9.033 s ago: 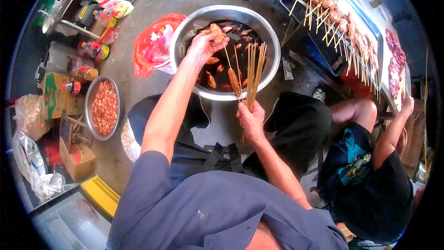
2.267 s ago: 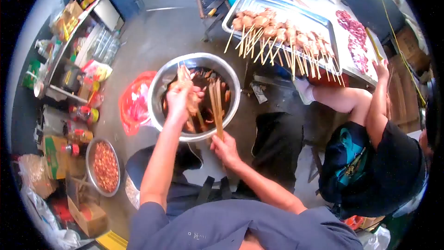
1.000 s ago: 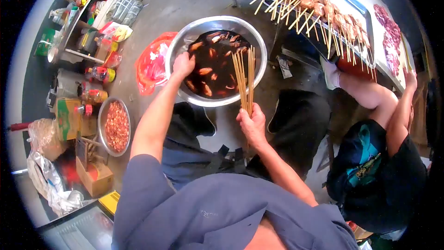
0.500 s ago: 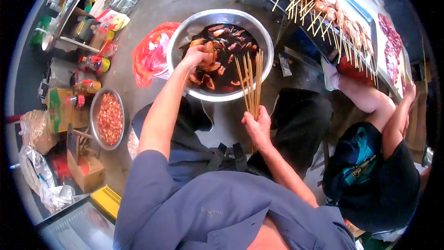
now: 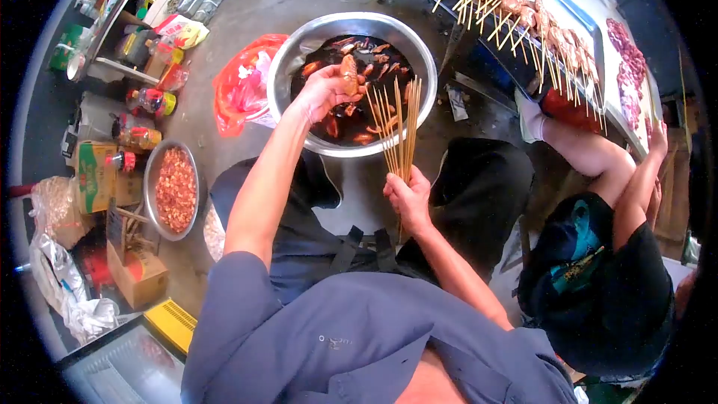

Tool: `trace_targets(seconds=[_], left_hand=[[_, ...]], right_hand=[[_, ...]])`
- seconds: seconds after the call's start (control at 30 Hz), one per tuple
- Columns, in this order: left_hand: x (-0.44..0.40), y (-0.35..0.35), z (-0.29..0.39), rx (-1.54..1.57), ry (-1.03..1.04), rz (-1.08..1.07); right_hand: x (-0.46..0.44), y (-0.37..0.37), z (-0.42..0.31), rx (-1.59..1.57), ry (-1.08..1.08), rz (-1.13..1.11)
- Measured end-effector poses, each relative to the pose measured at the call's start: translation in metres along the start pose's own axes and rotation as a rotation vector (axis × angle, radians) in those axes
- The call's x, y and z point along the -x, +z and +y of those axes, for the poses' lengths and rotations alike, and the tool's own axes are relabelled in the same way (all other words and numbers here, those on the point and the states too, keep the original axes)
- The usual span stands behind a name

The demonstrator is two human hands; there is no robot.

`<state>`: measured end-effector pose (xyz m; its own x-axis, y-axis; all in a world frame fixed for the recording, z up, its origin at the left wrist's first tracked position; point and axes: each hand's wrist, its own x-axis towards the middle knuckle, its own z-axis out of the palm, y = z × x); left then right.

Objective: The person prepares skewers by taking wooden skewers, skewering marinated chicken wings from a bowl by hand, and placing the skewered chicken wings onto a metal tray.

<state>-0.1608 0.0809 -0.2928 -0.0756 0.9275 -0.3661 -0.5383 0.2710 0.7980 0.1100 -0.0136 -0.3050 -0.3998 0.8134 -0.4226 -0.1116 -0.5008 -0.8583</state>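
Observation:
My left hand (image 5: 320,95) is closed on a browned chicken wing (image 5: 348,75), raised over a large metal basin (image 5: 278,84). In the basin, dark liquid (image 5: 346,56) surrounds more reddish-brown meat pieces. My right hand (image 5: 410,200) grips a bundle of thin bamboo skewers (image 5: 402,135) near their lower part. Their upper ends fan out in front of the basin's near right side.
A red plastic bag (image 5: 238,90) lies left of the basin. Further left stands a bowl of diced meat (image 5: 176,191) near bottles and boxes. At right, a tray (image 5: 600,49) bears skewered meat, and a co-worker's hand (image 5: 657,138) rests by the board's edge.
My left hand has lifted slightly, and one wing now stands out between the fingers above the other pieces. My right hand and the skewers have shifted slightly left.

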Motion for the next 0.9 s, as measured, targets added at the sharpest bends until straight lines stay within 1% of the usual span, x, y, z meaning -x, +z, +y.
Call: trace_targets(seconds=[0.07, 0.1, 0.17, 0.27, 0.37, 0.5, 0.57, 0.7, 0.77, 0.8, 0.87, 0.9], left_hand=[[0.002, 0.001, -0.002, -0.109, 0.011, 0.013], [0.002, 0.0, -0.003, -0.109, 0.011, 0.013], [0.002, -0.002, -0.006, -0.166, 0.017, 0.089], [0.0, -0.004, -0.01, -0.209, 0.041, 0.109], [-0.007, -0.012, -0.017, -0.253, 0.078, 0.057], [-0.001, -0.006, -0.017, -0.314, 0.041, 0.052], [0.002, -0.001, -0.017, -0.261, -0.002, 0.042], [-0.003, -0.007, -0.022, -0.189, -0.008, 0.008], [0.005, 0.008, -0.015, -0.055, -0.016, 0.099], [0.004, 0.007, -0.014, -0.055, -0.017, 0.1], [0.003, 0.004, -0.013, 0.102, -0.035, -0.121], [0.002, 0.002, -0.013, 0.102, -0.035, -0.119]], right_hand=[[0.0, 0.001, 0.0, 0.016, -0.003, 0.004], [0.0, 0.001, 0.0, 0.031, -0.006, 0.008], [-0.001, 0.0, 0.0, 0.036, -0.009, 0.008], [-0.002, 0.001, 0.001, 0.043, -0.023, 0.022], [-0.004, 0.001, 0.001, 0.046, -0.046, 0.042], [-0.005, 0.001, 0.004, 0.101, -0.053, 0.046], [-0.006, 0.0, 0.005, 0.097, -0.053, 0.041], [-0.008, -0.001, 0.007, 0.1, -0.053, 0.038], [-0.008, -0.001, 0.007, 0.098, -0.045, 0.036], [-0.008, 0.0, 0.006, 0.097, -0.038, 0.035], [-0.009, 0.0, 0.008, 0.111, -0.045, 0.031], [-0.009, 0.0, 0.009, 0.125, -0.053, 0.026]])
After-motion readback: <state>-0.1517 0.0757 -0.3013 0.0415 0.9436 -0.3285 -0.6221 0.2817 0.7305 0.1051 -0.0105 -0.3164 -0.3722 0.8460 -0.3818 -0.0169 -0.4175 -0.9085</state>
